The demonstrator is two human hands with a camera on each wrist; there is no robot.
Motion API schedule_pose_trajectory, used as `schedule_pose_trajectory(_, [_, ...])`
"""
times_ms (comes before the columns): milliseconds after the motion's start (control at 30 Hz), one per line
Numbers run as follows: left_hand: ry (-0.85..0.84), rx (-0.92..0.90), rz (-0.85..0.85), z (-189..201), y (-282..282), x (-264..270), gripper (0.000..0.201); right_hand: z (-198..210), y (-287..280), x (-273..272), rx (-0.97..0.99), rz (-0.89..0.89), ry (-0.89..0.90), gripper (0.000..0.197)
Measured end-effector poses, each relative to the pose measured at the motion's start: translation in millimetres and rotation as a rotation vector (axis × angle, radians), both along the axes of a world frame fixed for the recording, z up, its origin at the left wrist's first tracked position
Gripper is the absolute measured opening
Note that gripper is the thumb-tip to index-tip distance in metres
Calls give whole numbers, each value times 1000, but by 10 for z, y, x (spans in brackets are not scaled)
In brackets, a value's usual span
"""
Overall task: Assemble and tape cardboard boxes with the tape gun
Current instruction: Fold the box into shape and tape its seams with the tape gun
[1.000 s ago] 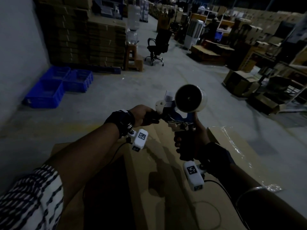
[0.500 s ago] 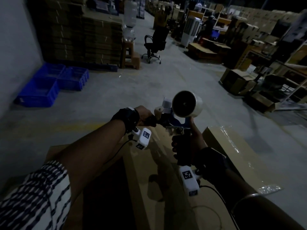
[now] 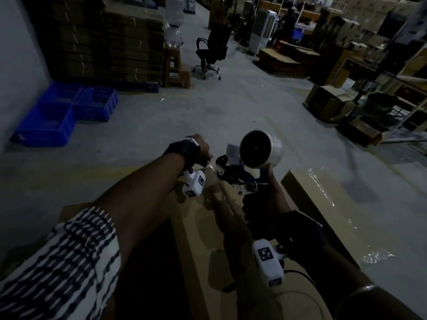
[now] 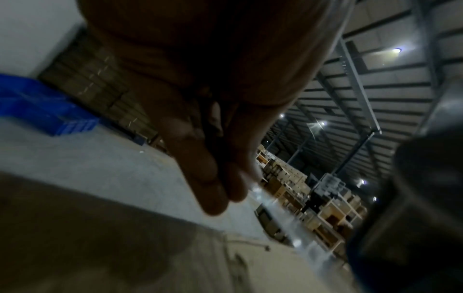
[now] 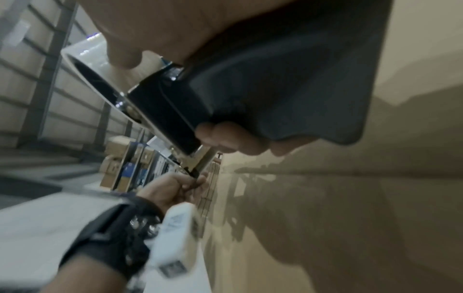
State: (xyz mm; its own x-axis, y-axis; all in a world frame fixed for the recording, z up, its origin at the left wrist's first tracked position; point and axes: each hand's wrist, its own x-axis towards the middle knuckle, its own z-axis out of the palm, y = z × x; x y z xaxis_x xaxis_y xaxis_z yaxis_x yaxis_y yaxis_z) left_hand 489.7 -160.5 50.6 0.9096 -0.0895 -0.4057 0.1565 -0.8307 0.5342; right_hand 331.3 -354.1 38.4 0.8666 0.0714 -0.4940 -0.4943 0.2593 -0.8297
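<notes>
The right hand (image 3: 265, 199) is wrapped round the matte black grip of a blue-and-black tape gun (image 3: 240, 179), which carries a glossy roll of clear tape (image 3: 262, 152) on a dark core. The gun is held above a long, flat brown cardboard box (image 3: 219, 227) whose smooth top shows a straight seam. The left hand (image 3: 202, 147), beyond a black wrist strap, pinches the shiny free end of the clear tape strip (image 4: 283, 224) between thumb and fingertips (image 4: 213, 200), just at the gun's nose. A second cardboard piece (image 3: 323, 204) with crinkled, reflective tape lies beside the box. Ridged blue plastic crates (image 3: 64, 112) sit well apart on the grey concrete floor (image 3: 231, 112).
</notes>
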Motion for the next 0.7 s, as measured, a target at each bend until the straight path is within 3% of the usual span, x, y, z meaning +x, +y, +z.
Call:
schedule_pose_trajectory(100, [-4, 73, -105, -84, -9, 165, 29, -50, 5, 7, 18, -20, -61, 94])
schedule_pose_trajectory(167, [-62, 114, -58, -184, -17, 267, 27, -60, 55, 37, 68, -27, -111, 91])
schedule_pose_trajectory(233, [-43, 154, -130, -186, -28, 248, 26, -65, 78, 90, 34, -55, -115, 87])
schedule_pose_trajectory(367, [-68, 150, -117, -177, -10, 254, 25, -121, 82, 201, -28, -61, -115, 79])
schedule_pose_trajectory(467, [-66, 157, -117, -214, -2, 280, 19, -95, 90, 238, 8, -30, -116, 70])
schedule_pose_trajectory(600, [-57, 194, -139, -349, 55, 393, 42, -106, 112, 310, -29, -18, -137, 51])
schedule_pose_trajectory(700, [-67, 169, -128, -370, 51, 437, 38, -130, 97, 355, -23, -25, -155, 42])
